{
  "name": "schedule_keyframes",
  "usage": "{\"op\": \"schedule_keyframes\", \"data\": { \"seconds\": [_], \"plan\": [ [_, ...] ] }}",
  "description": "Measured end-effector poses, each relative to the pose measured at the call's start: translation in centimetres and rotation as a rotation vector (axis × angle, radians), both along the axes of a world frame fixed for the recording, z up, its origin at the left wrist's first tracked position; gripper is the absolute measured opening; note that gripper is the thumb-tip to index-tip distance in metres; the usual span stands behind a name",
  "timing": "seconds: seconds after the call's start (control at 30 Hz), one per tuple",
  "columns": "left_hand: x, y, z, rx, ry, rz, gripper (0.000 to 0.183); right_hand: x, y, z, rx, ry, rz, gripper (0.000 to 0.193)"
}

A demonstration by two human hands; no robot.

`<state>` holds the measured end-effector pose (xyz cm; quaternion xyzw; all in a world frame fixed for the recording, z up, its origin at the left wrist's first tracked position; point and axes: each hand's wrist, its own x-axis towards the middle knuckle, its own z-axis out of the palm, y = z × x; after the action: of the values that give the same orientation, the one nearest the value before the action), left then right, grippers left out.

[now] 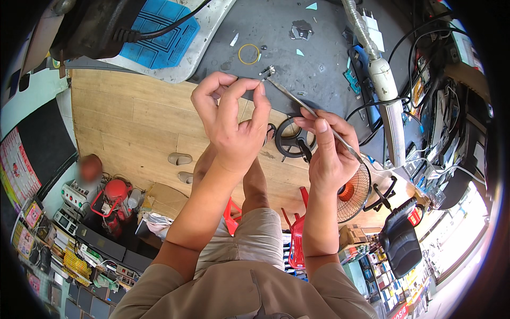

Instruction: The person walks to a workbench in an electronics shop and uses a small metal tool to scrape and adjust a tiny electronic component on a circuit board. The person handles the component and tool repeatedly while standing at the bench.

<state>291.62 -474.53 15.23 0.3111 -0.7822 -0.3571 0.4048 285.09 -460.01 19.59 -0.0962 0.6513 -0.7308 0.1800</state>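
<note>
My left hand (232, 119) is raised at the near edge of the grey work mat (223, 50), its fingertips pinched together. At those fingertips is a small dark and silvery electronic part (268, 72). My right hand (333, 151) grips a slim metal hand tool (289, 97) like a pen, thumb on top. The tool's far tip meets or nearly meets the small part; contact is hard to make out. Whether the tool has one blade or two arms cannot be told. A yellow ring (248, 53) lies on the mat beyond my left hand.
A blue mat (159, 34) lies at the far left. On the right stand a jointed lamp arm (387, 101), black cables and piled electronic parts (430, 122). Small shards (300, 30) are scattered on the grey mat. Below the edge are a fan (353, 194) and red stool (298, 239).
</note>
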Motion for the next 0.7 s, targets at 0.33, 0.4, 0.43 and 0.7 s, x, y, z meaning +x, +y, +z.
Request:
{"op": "schedule_keyframes", "data": {
  "seconds": [0.33,0.4,0.43,0.7],
  "plan": [
    [-0.05,0.1,-0.19,0.014,0.01,0.006,0.03,0.0,-0.01,0.22,0.003,-0.019,0.002,0.017],
    [-0.08,0.11,-0.1,0.015,0.009,0.006,0.03,-0.03,0.05,0.01,-0.02,0.002,0.01,0.017],
    [-0.09,0.14,-0.1,0.019,0.01,0.008,0.03,-0.05,0.07,-0.07,-0.031,0.013,0.014,0.017],
    [-0.02,-0.02,-0.28,-0.012,0.0,0.004,0.03,-0.09,0.06,0.09,-0.055,-0.008,-0.015,0.017]
  ]
}}
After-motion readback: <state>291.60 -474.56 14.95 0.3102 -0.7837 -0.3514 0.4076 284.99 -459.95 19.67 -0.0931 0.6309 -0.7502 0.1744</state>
